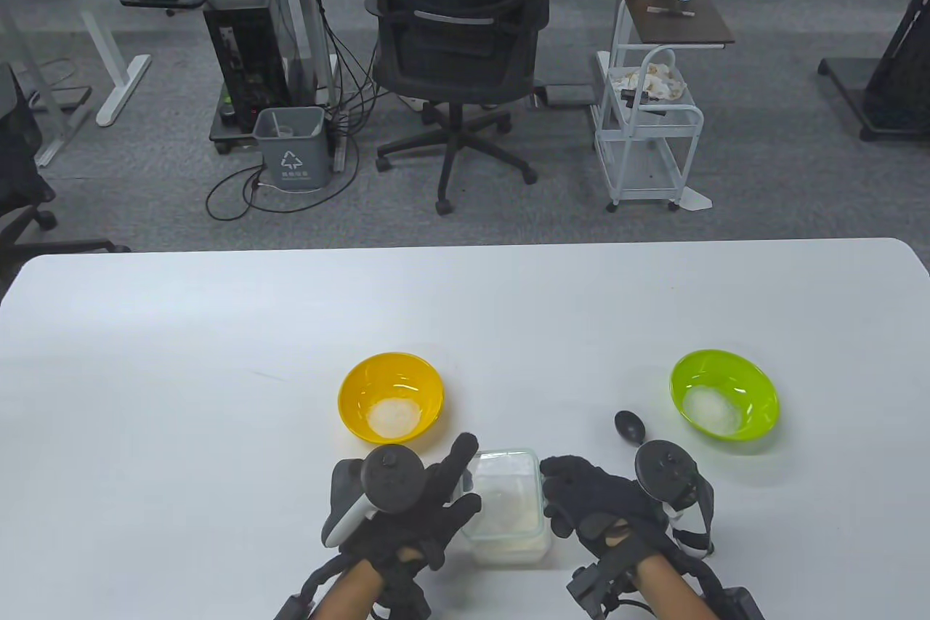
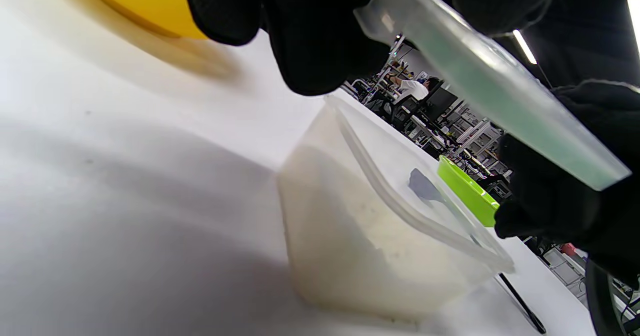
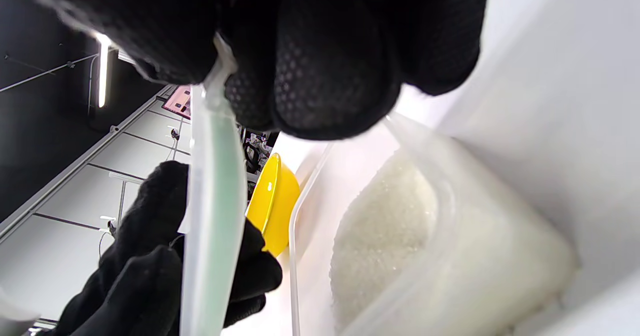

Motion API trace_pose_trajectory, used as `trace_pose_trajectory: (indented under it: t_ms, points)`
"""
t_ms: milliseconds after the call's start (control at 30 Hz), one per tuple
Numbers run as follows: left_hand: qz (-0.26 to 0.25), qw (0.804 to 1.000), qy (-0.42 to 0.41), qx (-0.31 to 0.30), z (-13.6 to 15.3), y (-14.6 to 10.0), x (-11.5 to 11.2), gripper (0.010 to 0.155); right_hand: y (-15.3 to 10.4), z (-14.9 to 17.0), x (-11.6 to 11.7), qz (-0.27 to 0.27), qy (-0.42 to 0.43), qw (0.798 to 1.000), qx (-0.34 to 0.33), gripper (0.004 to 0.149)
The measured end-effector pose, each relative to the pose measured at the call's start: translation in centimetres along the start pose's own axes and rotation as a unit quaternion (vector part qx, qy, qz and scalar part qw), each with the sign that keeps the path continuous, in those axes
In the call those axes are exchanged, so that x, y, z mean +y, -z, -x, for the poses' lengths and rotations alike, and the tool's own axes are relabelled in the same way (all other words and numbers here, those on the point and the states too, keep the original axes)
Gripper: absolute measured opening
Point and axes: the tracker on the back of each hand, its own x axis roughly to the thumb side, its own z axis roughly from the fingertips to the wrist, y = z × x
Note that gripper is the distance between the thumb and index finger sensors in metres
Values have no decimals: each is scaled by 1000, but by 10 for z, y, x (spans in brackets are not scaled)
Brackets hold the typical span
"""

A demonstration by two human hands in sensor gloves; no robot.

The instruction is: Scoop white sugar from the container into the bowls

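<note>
Two gloved hands hold a clear lid (image 2: 492, 93) with a green seal above an open plastic container (image 1: 506, 507) of white sugar (image 3: 385, 236), which sits on a white table (image 1: 218, 358) at its near edge. The left hand (image 1: 407, 504) closes its fingers (image 2: 320, 35) on the lid's left edge, and the right hand (image 1: 592, 504) pinches the opposite edge between thumb and fingers (image 3: 325, 75); both wrist views show the lid raised off the container's rim and tilted, not seated on it. The sugar lies heaped against one side of the container, filling much of it.

A yellow bowl (image 1: 391, 396) stands just behind and to the left of the container, with a small mound of sugar in its bottom. A green bowl (image 1: 724, 394) stands well to the right of the container and a little farther back, also holding a mound of sugar. A black scoop (image 1: 629, 427) lies on the table to the right of the container, between it and the green bowl, partly hidden behind the tracker on the right hand; neither hand touches it
</note>
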Motion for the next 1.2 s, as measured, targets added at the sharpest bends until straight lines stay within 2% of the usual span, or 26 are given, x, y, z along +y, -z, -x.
trace_pose_trajectory:
  t_ms: [133,233,367,567,767,933,1100,1200]
  points:
    - [-16,1000,-5,20,-2,-1,1,73,-1,1,0,14,-18,1000,12,47]
    - [-47,997,49,31,-5,-1,1,71,-2,1,0,22,-21,999,25,47]
    - [-53,996,43,51,-4,1,1,64,-1,4,0,24,-37,999,32,47]
    - [-61,994,68,56,-2,5,-1,62,0,6,-1,34,-49,997,48,47]
    - [-37,994,77,69,0,14,-7,63,1,5,-1,56,-109,991,60,49]
    - [-23,992,98,82,-2,20,-16,68,1,3,1,79,-186,977,68,49]
    - [-25,989,110,97,-2,21,-19,69,1,5,6,80,-194,975,73,49]
    - [-16,990,89,104,2,21,-19,69,1,7,6,76,-197,975,75,49]
